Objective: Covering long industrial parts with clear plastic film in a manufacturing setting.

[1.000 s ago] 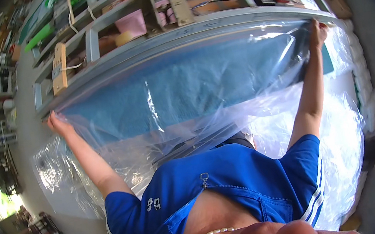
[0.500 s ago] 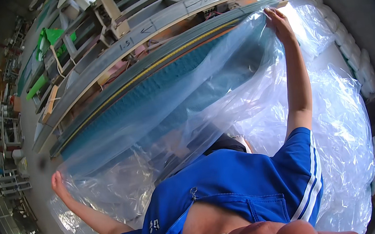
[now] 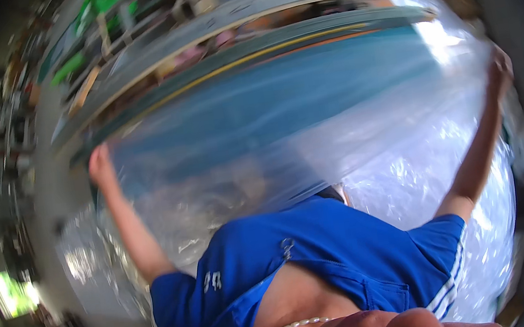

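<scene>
Above the blue work surface (image 3: pixel 305 91), the clear plastic sheet (image 3: pixel 313 150) hangs stretched between the two raised arms, with the left hand (image 3: pixel 100 166) pinching its left edge and the right hand (image 3: pixel 500 69) closed on its right edge, though motion blur hides the exact finger grip. To spread it well, I judge both hands should keep an even pull and the same height, so the film stays taut and settles flat without folds or trapped air.

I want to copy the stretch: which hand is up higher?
The right hand, gripping the clear plastic sheet near the picture's right edge; the left hand sits lower.
</scene>
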`<state>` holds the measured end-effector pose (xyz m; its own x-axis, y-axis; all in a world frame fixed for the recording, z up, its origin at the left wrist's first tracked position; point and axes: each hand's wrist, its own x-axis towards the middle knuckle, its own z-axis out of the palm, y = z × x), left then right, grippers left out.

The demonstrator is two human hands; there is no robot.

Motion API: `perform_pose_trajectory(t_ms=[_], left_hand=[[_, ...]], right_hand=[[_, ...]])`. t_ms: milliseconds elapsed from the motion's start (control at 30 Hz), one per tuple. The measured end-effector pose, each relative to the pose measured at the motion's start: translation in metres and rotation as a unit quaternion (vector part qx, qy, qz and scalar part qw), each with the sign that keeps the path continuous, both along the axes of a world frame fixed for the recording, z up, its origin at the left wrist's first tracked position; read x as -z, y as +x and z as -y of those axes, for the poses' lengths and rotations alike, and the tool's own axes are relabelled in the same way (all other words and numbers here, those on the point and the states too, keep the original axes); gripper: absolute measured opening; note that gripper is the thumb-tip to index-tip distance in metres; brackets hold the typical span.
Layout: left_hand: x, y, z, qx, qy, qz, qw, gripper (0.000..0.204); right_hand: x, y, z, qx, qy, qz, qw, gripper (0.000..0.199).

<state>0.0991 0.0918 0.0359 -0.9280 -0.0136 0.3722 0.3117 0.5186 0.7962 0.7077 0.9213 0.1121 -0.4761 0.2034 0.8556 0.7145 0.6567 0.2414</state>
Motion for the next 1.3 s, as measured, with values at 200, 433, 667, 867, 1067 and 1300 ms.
perform_pose_trajectory(t_ms=[200, 433, 667, 867, 1067, 1300], left_hand=[[0.025, 0.062, -0.114, 0.002, -0.316, -0.244, 0.917, 0.016], [0.028, 0.070, -0.116, -0.016, -0.345, -0.191, 0.919, 0.019], [0.026, 0.069, -0.100, -0.030, -0.358, -0.177, 0.916, 0.020], [-0.012, 0.104, -0.094, -0.011, -0.225, -0.296, 0.928, 0.020], [-0.005, 0.147, -0.069, -0.042, -0.390, -0.209, 0.896, 0.033], [0.025, 0.105, -0.020, -0.146, -0.436, -0.049, 0.886, 0.057]], right_hand=[[0.085, 0.011, -0.070, 0.358, -0.190, 0.086, 0.910, 0.048], [0.085, -0.165, 0.141, -0.201, -0.208, 0.111, 0.951, 0.033], [0.084, -0.217, 0.306, -0.298, -0.269, 0.182, 0.898, 0.040], [0.087, -0.222, 0.327, -0.339, -0.314, 0.139, 0.876, 0.010], [0.083, -0.220, 0.310, -0.326, -0.437, 0.068, 0.835, 0.009], [0.025, -0.235, 0.258, -0.241, -0.256, 0.120, 0.928, 0.007]])
